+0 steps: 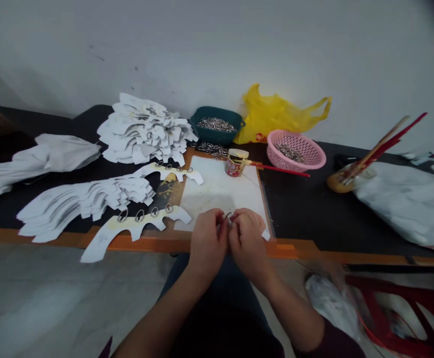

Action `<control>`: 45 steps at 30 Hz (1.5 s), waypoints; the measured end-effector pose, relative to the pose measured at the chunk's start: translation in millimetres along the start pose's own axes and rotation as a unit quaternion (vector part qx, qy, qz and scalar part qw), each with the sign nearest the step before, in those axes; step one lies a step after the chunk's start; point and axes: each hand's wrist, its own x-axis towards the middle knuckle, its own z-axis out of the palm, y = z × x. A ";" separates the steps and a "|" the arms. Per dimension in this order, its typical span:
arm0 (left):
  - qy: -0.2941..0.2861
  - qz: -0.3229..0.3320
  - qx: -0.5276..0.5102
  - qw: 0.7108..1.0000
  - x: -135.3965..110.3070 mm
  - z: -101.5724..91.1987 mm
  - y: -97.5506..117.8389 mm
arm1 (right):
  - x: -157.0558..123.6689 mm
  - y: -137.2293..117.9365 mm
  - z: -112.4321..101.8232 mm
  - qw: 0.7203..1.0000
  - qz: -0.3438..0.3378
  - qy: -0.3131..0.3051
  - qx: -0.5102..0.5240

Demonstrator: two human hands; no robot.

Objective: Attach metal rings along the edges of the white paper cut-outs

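Ring (229, 215), just one, held between two hands (208, 239) (248, 240).

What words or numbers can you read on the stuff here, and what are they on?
No words or numbers can be read for sure.
Yellow plastic bag: a small red printed mark, too small and blurred to read.
Small tub: reddish print on its side, too blurred to read.
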 end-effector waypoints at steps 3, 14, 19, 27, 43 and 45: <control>-0.013 0.013 0.002 1.000 -0.6 2.7 -1.0 | 0.9 4.3 0.7 1.000 0.013 0.005 0.024; -0.022 0.006 -0.010 1.000 -0.2 3.6 0.4 | 3.6 8.4 0.9 0.976 0.106 -0.017 0.190; 0.003 0.104 0.063 0.993 -1.0 8.9 -2.0 | 2.5 13.3 2.6 0.967 0.128 -0.005 0.220; -0.042 -0.123 -0.162 0.978 -1.2 5.6 4.2 | 3.2 14.0 -1.2 0.917 0.183 -0.033 0.352; -0.061 0.006 -0.059 0.996 3.5 4.7 -1.1 | 2.4 16.6 -6.3 0.950 0.144 -0.024 0.277; -0.066 -0.080 -0.132 0.986 2.3 4.9 -1.3 | 3.1 16.3 -7.9 0.938 0.154 -0.042 0.308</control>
